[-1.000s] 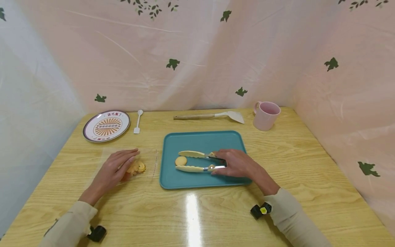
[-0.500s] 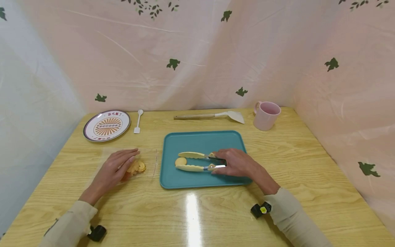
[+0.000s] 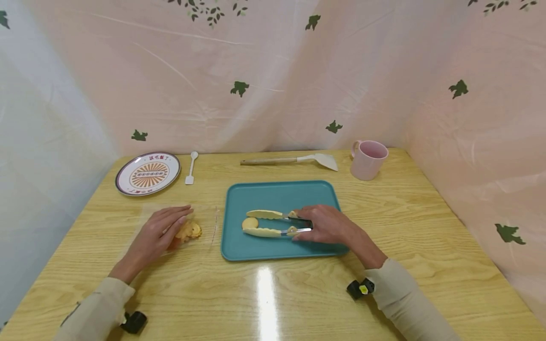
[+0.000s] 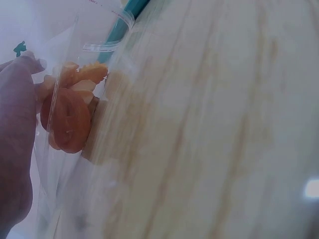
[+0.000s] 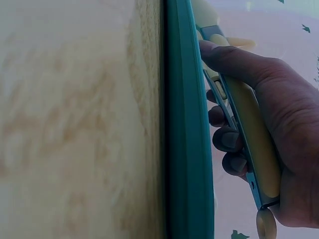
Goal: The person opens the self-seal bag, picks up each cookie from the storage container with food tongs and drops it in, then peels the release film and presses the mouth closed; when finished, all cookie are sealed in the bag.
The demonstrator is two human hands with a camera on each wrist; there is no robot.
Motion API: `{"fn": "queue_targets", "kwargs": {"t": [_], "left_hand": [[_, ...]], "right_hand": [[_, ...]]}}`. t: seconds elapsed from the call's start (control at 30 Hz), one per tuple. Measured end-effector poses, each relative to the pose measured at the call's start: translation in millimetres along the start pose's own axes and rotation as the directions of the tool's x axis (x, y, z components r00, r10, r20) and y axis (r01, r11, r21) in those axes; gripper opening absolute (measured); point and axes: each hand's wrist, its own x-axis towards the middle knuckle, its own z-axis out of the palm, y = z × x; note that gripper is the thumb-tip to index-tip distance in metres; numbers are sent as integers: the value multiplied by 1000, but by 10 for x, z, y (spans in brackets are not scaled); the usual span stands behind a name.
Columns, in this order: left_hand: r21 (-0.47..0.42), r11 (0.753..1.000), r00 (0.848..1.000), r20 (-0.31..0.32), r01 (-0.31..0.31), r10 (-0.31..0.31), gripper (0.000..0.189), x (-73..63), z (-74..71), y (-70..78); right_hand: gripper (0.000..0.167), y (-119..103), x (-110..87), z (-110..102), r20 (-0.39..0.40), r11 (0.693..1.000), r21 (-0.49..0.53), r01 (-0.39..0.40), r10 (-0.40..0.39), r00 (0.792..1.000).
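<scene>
Tongs (image 3: 263, 232), one pair, gripped in the right hand (image 3: 326, 224), thumb and fingers wrapped round the handles, two pale scalloped tips parted over one teal tray (image 3: 281, 193). Between those tips, one round biscuit (image 3: 250, 222) on the tray, against or just beside the nearer tip. Left of the tray, one clear bag (image 3: 207, 215) on one wooden table (image 3: 204, 289), several yellow and orange pieces (image 3: 190, 230) inside, too overlapped to count. Over the bag, left hand (image 3: 159, 229), fingers straight and together, beside those pieces. Along the back, left to right: one patterned plate (image 3: 148, 174), one small white scoop (image 3: 190, 168), one wooden-handled spatula (image 3: 273, 161), one pink mug (image 3: 366, 165).
</scene>
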Motion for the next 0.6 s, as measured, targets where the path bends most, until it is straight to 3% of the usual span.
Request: {"fn": "queue_targets", "kwargs": {"t": [0.6], "left_hand": [[12, 1000, 1000, 10, 8, -9, 33, -7, 5, -12]], "right_hand": [[56, -12, -1, -8, -35, 1000, -12, 24, -24, 999]]}}
